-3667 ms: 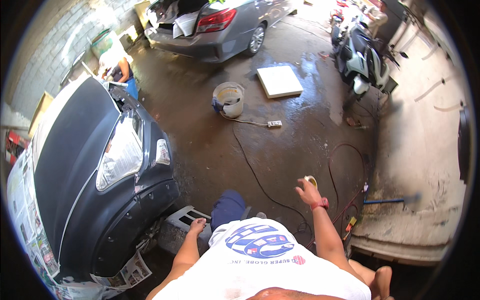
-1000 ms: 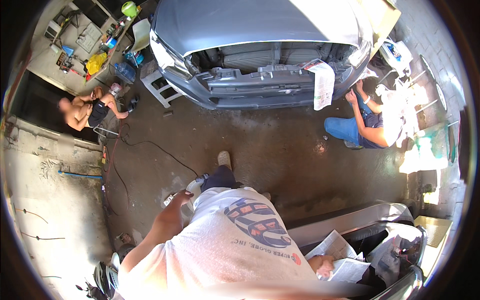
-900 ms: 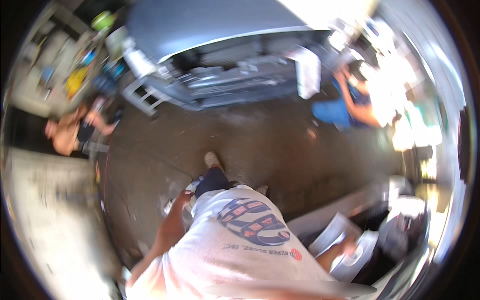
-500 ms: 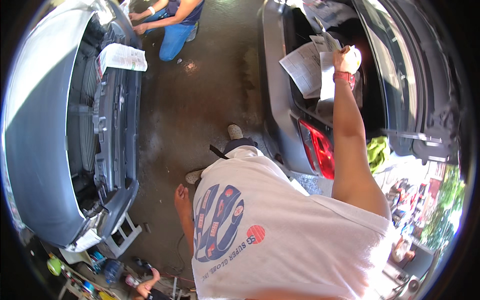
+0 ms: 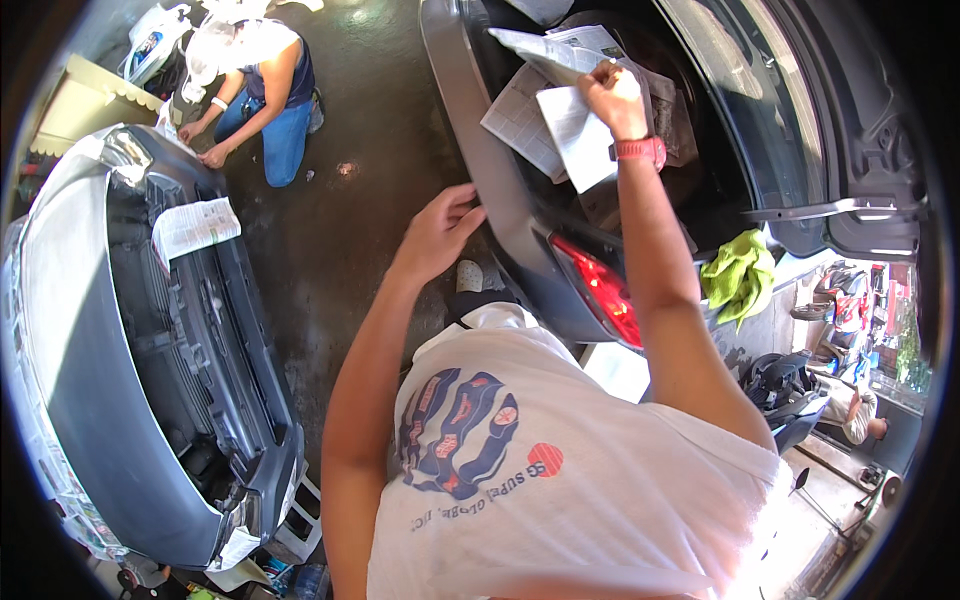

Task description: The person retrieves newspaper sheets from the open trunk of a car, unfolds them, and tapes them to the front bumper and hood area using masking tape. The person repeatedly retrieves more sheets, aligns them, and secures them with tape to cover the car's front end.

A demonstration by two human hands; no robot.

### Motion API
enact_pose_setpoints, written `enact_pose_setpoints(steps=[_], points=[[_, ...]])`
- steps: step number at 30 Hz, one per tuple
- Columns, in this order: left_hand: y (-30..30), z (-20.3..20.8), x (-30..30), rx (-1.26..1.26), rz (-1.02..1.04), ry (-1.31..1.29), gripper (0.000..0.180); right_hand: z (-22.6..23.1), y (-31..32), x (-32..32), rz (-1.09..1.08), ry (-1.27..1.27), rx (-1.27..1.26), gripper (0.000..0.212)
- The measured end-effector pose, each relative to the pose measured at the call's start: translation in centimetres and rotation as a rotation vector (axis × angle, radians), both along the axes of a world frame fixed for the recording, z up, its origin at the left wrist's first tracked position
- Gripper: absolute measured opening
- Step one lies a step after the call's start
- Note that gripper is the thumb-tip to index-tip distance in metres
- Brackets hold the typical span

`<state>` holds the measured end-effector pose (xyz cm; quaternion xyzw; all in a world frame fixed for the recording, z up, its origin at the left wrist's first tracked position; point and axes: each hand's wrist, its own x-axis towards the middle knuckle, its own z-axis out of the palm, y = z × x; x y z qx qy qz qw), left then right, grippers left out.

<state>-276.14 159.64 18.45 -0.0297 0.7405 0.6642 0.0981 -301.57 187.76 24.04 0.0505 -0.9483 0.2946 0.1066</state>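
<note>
My right hand, with a red watch at its wrist, is closed on a folded newspaper over the open trunk of a grey car. Below that hand hangs a white paper sheet; whether my fingers also hold it I cannot tell. Another newspaper sheet lies in the trunk behind it. My left hand is empty and loosely open, its fingertips next to the outer edge of the rear bumper.
A yellow-green cloth hangs by the red tail light. To the left stands a dark car front with a newspaper sheet on it. A person in jeans kneels at its far corner. The raised tailgate is at right.
My left hand has come up from beside my body to the bumper. My right hand still grips the newspaper, which now stands more raised and folded over. The view has shifted.
</note>
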Motion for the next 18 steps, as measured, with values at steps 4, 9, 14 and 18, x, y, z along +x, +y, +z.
enact_pose_setpoints(steps=[4,9,14,18], points=[[9.1,0.6,-9.9,0.109,0.094,-0.139,0.06,0.8,-0.2,1.1,0.061,0.007,-0.086,0.023],[13.9,-2.2,-15.5,0.358,0.03,-0.093,0.053,1.4,0.9,0.8,0.06,0.013,-0.056,0.022],[15.9,-3.7,-17.6,0.454,0.152,-0.27,0.033,2.2,2.8,4.3,0.118,0.407,-0.125,0.047],[16.4,-2.4,-18.4,0.544,0.296,-0.264,0.031,1.6,4.2,8.6,0.161,0.175,-0.002,0.057]])
